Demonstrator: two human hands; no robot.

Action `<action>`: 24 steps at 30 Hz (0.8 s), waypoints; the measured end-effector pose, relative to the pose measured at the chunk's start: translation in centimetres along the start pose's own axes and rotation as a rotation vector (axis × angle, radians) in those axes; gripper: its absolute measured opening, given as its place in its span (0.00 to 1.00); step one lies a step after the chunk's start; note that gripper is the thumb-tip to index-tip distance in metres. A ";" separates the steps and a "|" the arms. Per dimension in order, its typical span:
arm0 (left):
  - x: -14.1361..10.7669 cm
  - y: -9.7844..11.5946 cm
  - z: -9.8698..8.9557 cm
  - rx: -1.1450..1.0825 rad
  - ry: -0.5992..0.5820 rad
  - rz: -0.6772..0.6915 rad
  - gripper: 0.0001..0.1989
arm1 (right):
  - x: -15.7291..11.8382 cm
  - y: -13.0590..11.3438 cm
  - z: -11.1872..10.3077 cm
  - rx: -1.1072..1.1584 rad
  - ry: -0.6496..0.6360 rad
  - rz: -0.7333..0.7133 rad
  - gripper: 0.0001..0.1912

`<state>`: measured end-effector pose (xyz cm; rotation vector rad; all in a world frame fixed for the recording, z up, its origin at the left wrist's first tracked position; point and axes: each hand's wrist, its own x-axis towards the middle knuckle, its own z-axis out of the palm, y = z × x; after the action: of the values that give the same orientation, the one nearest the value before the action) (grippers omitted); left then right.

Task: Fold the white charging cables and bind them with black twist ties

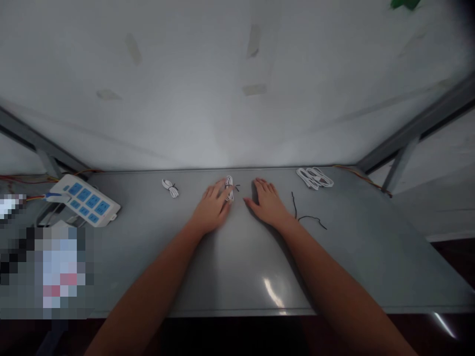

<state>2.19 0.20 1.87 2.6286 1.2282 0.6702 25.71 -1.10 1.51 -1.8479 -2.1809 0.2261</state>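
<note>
My left hand (pixel 213 206) is at a small white cable bundle (pixel 229 182) near the back of the table. One finger crosses over the bundle and others lie at its left side, gripping it. A thin black tie is wrapped round the bundle, its ends sticking out to the right. My right hand (pixel 267 201) rests palm down on the table, fingers apart and holding nothing. To its right lie loose black ties (pixel 309 217). Farther right is a looped white cable (pixel 315 178). Left of my left hand sits another tied white cable bundle (pixel 170 188).
A white power strip (pixel 86 200) with blue sockets stands at the left, a plug in its near end. Behind the grey table (pixel 237 267) rises a white wall (pixel 193 109) with tape pieces. Metal frame bars (pixel 415 121) flank both sides. A blurred-out patch covers the lower left.
</note>
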 end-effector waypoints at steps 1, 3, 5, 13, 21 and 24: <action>0.0 0.2 0.0 -0.001 -0.039 0.038 0.24 | 0.0 0.1 0.0 0.005 0.007 0.000 0.38; -0.1 0.5 0.1 0.005 -0.089 0.061 0.22 | 0.1 0.1 0.1 0.010 0.017 -0.007 0.37; -0.2 0.6 0.2 0.015 -0.105 0.047 0.21 | 0.1 0.1 0.0 0.016 0.016 -0.018 0.35; -0.2 0.5 -0.7 0.170 -0.075 -0.235 0.23 | 0.1 3.2 -2.2 -0.106 0.133 0.329 0.28; -0.7 -1.1 -2.8 0.502 0.110 -0.777 0.20 | 0.1 7.5 -4.3 -0.152 0.174 0.647 0.23; -1.0 -2.2 -3.6 0.548 0.143 -0.861 0.21 | 0.1 7.2 -4.4 -0.160 0.181 0.624 0.23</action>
<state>-1.58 0.68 4.03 2.0162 2.6257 0.3818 33.84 0.01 3.60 -2.4847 -1.4888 -0.0009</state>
